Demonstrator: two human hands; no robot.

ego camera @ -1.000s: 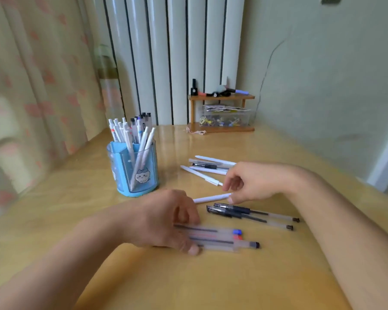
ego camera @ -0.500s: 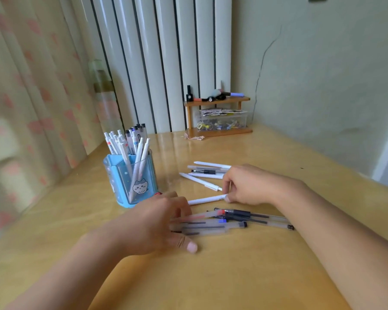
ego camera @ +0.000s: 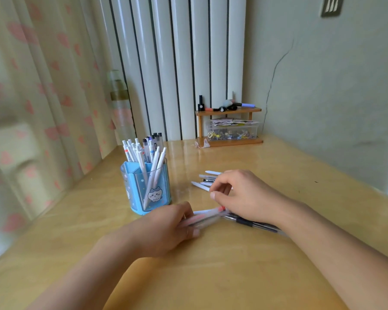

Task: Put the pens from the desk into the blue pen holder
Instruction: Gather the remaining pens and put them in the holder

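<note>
The blue pen holder [ego camera: 133, 183] stands left of centre on the desk, with several white and dark pens [ego camera: 141, 151] upright in it. Just in front of it, my left hand [ego camera: 164, 229] is closed around a bundle of clear pens [ego camera: 205, 218], one with a red cap. A white pen [ego camera: 201, 212] lies beside that bundle. My right hand [ego camera: 246, 195] hovers with curled, parted fingers and holds nothing. Beyond it lie several white pens [ego camera: 201, 186]. Under my right wrist lie two black pens [ego camera: 253, 223], partly hidden.
A small wooden shelf [ego camera: 230, 142] with a clear box of small items stands at the back by the wall. A bottle [ego camera: 119, 104] stands behind the holder, next to the curtain on the left. White radiator pipes rise behind the desk.
My left hand has gathered the clear pens and drawn them up towards the holder. My right hand has lifted off the white pen it was touching.
</note>
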